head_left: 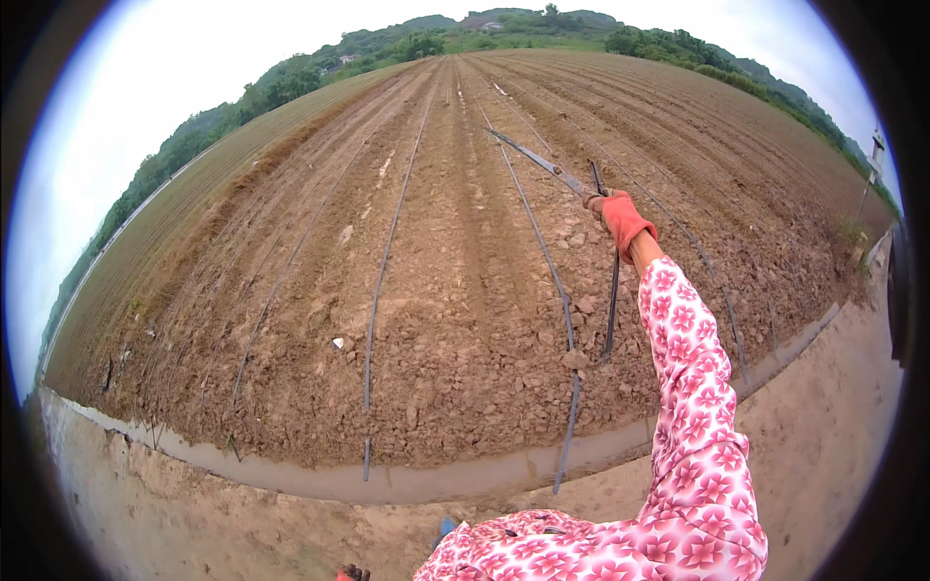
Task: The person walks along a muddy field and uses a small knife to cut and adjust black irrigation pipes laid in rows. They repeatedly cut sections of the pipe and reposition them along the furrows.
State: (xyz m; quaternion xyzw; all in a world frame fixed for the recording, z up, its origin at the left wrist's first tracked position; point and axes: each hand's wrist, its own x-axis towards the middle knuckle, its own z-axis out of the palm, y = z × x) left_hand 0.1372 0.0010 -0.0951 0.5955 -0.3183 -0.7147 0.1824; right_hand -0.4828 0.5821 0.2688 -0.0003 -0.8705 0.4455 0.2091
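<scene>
My right hand (612, 215), in a worn glove with a red cuff, is stretched out ahead over the field. Its fingers are closed round a flat dark strip that looks like drip tape (542, 163). One length runs from the fist toward the far left. A darker length (612, 310) hangs below the hand to the soil. At the lower edge, only a small part of my left hand (355, 573) shows, with dark fingertips and a bit of red; what it holds, if anything, is hidden.
Thin grey tapes (387, 254) run lengthwise over the brown, cloddy soil (455, 368). A shallow concrete channel (320, 481) borders the field's near edge, with a dusty path (232, 533) on my side. At the far right stands a post (867, 184). Green hills rise behind.
</scene>
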